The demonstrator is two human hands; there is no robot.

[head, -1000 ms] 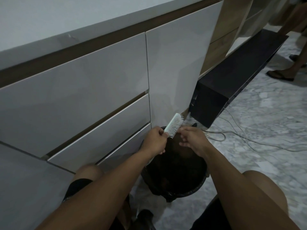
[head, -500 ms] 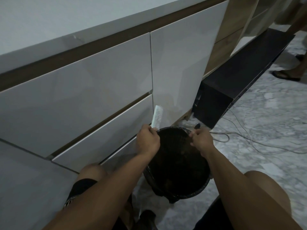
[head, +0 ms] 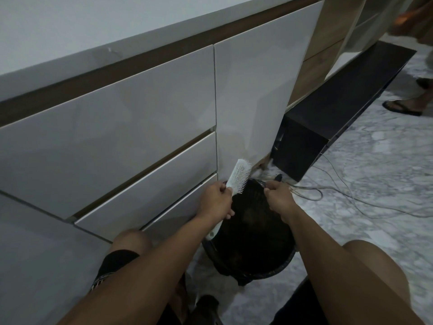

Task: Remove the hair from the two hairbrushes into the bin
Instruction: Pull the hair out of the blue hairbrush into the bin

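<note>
Glossy white drawer fronts (head: 131, 127) and a marbled floor (head: 375, 207) are framing a person crouching over a black bin (head: 253, 233). Starting at the grip: the left hand (head: 216, 202) is closing around the handle of a white hairbrush (head: 239, 177), fingers curled tight on it, with the handle's end poking out below the hand at the bin's left rim. From that grip the brush's long axis is running up and slightly right, away from the person, its head standing above the bin's far-left edge and its bristles facing right, toward the other hand. The right hand (head: 278, 195) is hovering just right of the brush head, apart from it, over the far rim of the bin, with thumb and fingers pressed together; whether they are pinching a tuft of hair is too dim to tell. The bin's mouth is lying directly below and between both hands. The right hand is the nearer one to the bristles, so the next pluck is likely calling for a short reach leftward. Only one brush is showing. Beyond the bin, loose cables (head: 339, 195) are trailing across the floor past a low black cabinet (head: 332, 127), and a sandalled foot (head: 403, 106) is standing well apart.
</note>
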